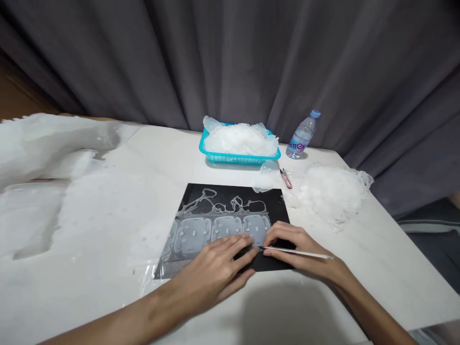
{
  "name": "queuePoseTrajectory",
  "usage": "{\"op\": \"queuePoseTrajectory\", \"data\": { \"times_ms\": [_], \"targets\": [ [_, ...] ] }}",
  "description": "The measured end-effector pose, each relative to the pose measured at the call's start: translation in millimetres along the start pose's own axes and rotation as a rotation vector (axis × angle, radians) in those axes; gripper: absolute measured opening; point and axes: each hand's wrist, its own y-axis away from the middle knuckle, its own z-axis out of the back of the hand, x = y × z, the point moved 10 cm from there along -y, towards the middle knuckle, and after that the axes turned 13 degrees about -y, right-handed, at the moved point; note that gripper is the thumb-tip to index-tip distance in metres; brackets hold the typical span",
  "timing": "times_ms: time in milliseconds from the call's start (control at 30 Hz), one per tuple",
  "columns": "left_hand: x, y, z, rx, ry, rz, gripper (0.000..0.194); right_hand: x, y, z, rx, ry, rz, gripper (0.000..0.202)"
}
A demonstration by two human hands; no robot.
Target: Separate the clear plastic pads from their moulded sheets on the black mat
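We lay our left hand (221, 266) flat, seemingly to steady the moulded sheet (194, 235) reaching the left edge of the black mat (279, 206) on the desk (154, 163), while our right hand (304, 241) pinches a white tool (312, 254) low, apparently for control, by the sheet's near right corner.

Is a white table (118, 215). Carries a black mat (277, 207) near the middle, a blue basket (239, 156) behind it, a water bottle (301, 136) just right of the basket, red snips (286, 180) near the mat's far right corner, a fluffy pile of white scraps (330, 194) on the right, and heaped cloudy plastic (43, 143) along the left.
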Motion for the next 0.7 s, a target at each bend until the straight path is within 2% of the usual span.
{"op": "queuePoseTrajectory", "data": {
  "times_ms": [233,400,533,700],
  "targets": [
    [1.4,0.5,2.7,-0.023,0.066,0.041,0.038,8.6,0.2,-9.4,0.035,0.102,0.089,0.01],
    [5.0,1.0,-1.4,0.005,0.063,0.062,0.04,21.9,3.8,-22.5,0.084,0.356,0.236,0.015],
    [6.4,2.1,-3.7,0.016,0.096,0.073,0.04,18.1,4.6,-27.6,0.105,0.512,0.277,0.016],
    [4.0,5.1,-4.1,0.016,0.082,0.074,0.044,14.3,7.1,-25.9,0.077,0.548,0.382,0.016]
  ]
}}
